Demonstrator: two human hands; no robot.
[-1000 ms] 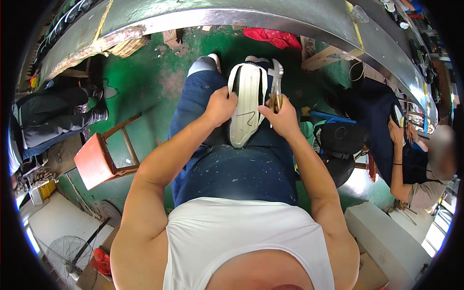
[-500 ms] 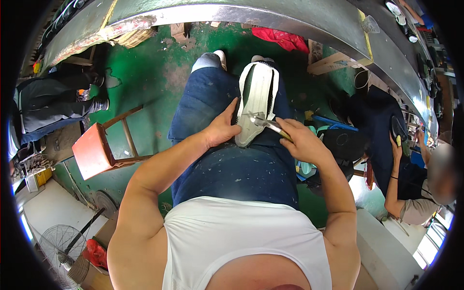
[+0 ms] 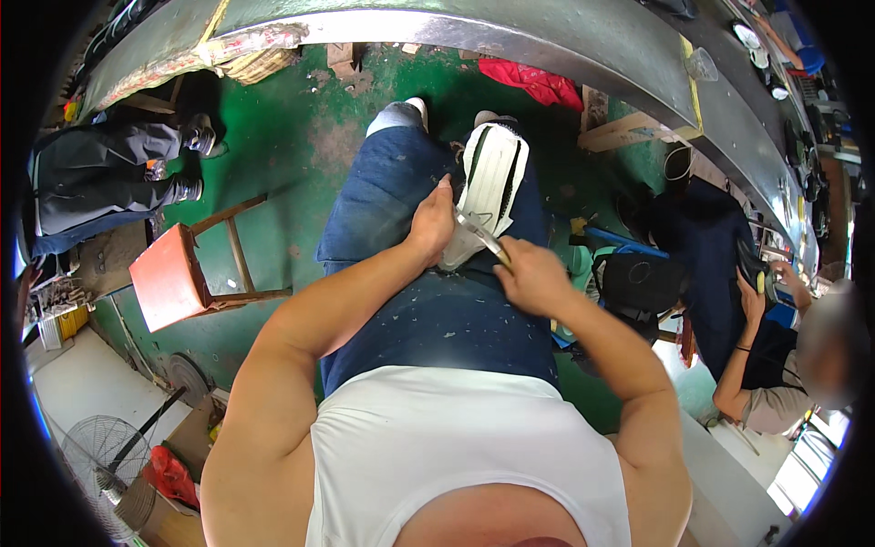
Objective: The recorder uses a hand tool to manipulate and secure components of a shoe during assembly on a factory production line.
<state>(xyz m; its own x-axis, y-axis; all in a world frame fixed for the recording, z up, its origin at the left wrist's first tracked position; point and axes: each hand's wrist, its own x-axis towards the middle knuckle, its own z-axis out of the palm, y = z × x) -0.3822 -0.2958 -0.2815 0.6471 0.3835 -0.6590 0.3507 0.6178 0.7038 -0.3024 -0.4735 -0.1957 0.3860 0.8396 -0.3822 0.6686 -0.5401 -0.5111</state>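
An upside-down shoe (image 3: pixel 492 169) lies along my right thigh, its pale underside up and a whitish lining edge around it over dark material. My left hand (image 3: pixel 434 221) is closed around the shoe's left side near its closer end, the thumb pointing away from me. My right hand (image 3: pixel 536 277), slightly blurred, grips the handles of metal pincers (image 3: pixel 481 234). Their head lies over the shoe's left edge, right beside my left fingers. What the jaws hold, if anything, cannot be made out. My left fingers hide part of that edge.
A metal-edged workbench (image 3: pixel 510 29) curves across the far side. To the left stand a reddish stool (image 3: pixel 164 278) and a person's legs (image 3: pixel 109 191). A fan (image 3: pixel 108 451) is at lower left. Another person (image 3: pixel 775 383) handles a dark shoe at right, beyond a black bag (image 3: pixel 633 281).
My right hand and the pincers have moved left, toward my left hand. The left hand has shifted in closer around the shoe. The shoe's far end leans slightly more to the right.
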